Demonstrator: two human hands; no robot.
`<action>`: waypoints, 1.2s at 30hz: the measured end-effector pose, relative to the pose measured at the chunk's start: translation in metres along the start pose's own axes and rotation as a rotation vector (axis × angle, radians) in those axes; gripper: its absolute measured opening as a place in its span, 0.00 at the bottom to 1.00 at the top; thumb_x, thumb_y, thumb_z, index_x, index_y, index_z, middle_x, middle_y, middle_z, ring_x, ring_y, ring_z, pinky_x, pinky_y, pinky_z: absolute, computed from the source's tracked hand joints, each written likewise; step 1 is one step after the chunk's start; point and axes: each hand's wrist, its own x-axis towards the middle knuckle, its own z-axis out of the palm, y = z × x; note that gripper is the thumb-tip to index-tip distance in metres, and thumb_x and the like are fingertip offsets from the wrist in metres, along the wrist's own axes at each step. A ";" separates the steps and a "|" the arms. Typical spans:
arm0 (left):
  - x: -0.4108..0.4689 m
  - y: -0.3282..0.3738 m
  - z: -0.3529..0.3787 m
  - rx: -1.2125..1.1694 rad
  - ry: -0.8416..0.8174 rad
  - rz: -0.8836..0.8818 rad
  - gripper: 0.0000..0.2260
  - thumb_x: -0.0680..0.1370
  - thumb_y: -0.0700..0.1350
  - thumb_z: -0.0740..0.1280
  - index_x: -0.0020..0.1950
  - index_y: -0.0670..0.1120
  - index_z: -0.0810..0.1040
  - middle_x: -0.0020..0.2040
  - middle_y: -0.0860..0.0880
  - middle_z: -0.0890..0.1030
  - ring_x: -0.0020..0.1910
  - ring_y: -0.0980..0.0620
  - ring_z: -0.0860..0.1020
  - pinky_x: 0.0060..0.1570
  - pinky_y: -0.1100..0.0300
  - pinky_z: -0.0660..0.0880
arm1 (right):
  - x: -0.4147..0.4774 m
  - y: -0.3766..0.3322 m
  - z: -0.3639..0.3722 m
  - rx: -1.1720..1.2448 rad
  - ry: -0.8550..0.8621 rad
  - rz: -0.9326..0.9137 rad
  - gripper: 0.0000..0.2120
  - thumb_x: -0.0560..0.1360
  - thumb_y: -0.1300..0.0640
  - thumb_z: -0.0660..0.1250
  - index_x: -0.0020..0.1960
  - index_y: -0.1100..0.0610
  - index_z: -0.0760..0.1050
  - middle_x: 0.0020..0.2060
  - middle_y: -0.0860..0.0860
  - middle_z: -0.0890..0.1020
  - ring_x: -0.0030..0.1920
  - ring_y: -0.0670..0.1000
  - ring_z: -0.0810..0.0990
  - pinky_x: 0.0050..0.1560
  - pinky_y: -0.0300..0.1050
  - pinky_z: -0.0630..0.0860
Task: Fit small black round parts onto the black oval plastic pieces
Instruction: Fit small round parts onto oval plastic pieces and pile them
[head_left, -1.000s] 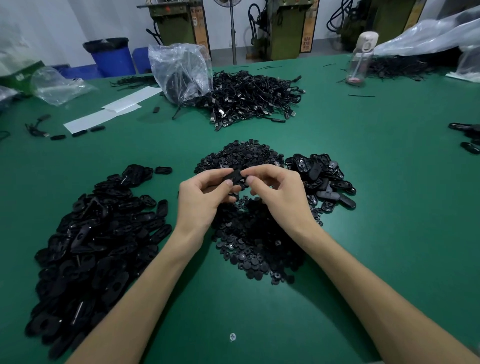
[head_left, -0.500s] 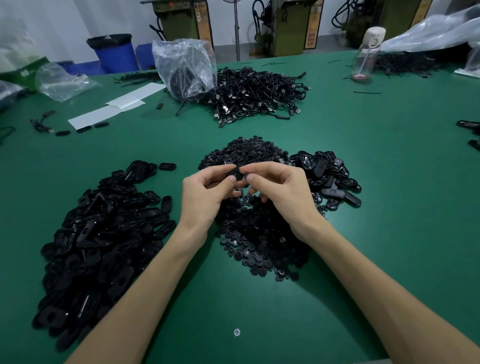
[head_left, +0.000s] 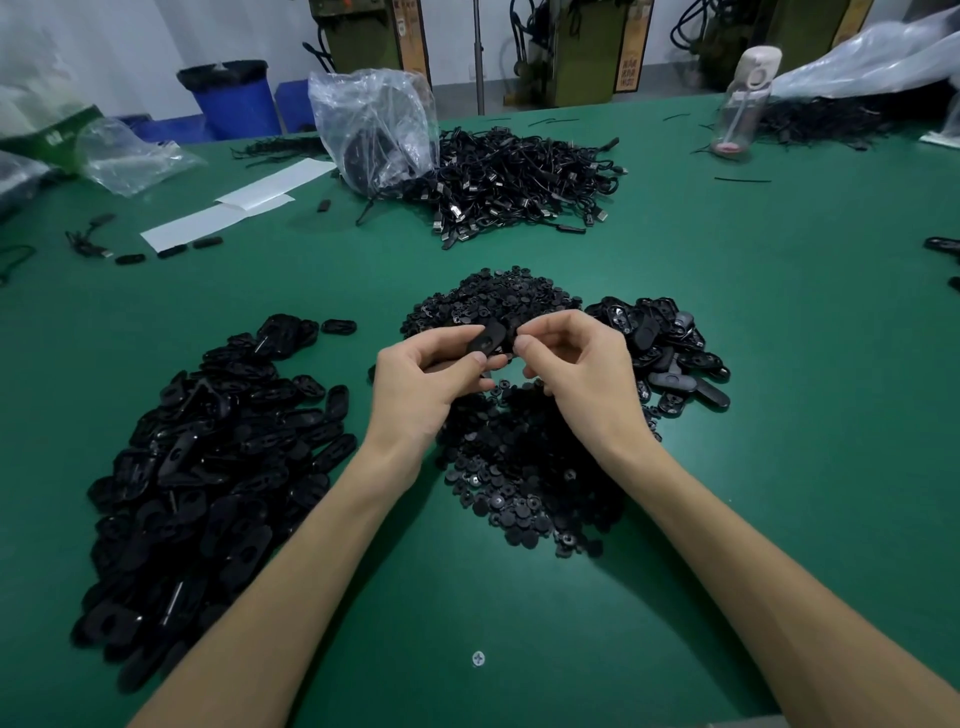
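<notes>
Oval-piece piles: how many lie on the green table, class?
2. The large pile lies left of the left hand; the smaller pile lies right of the right hand. The round-parts pile between them may hide strays.

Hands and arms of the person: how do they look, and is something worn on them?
The left hand and the right hand are bare: no gloves, no rings that show. The nails are short. The left forearm and the right forearm are bare too, with no sleeve, watch or bracelet in view.
</notes>
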 end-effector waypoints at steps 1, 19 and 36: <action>0.000 0.000 0.000 0.005 -0.002 0.001 0.11 0.79 0.30 0.71 0.60 0.38 0.83 0.51 0.43 0.88 0.50 0.45 0.88 0.47 0.59 0.83 | 0.000 0.000 -0.001 -0.016 0.005 -0.005 0.02 0.79 0.60 0.72 0.51 0.57 0.82 0.41 0.52 0.85 0.40 0.50 0.84 0.39 0.37 0.75; -0.005 0.008 0.003 -0.108 0.055 -0.063 0.08 0.79 0.40 0.74 0.57 0.41 0.81 0.46 0.47 0.87 0.47 0.42 0.88 0.44 0.52 0.85 | -0.001 -0.001 0.002 0.142 -0.089 0.029 0.03 0.77 0.62 0.74 0.50 0.60 0.84 0.38 0.53 0.86 0.35 0.45 0.82 0.34 0.37 0.75; -0.006 0.007 0.007 -0.034 0.011 0.007 0.07 0.81 0.38 0.71 0.59 0.38 0.80 0.49 0.40 0.87 0.46 0.43 0.87 0.41 0.55 0.83 | 0.000 0.002 0.003 0.176 -0.042 0.012 0.02 0.76 0.64 0.74 0.49 0.61 0.83 0.36 0.48 0.86 0.35 0.45 0.82 0.33 0.35 0.74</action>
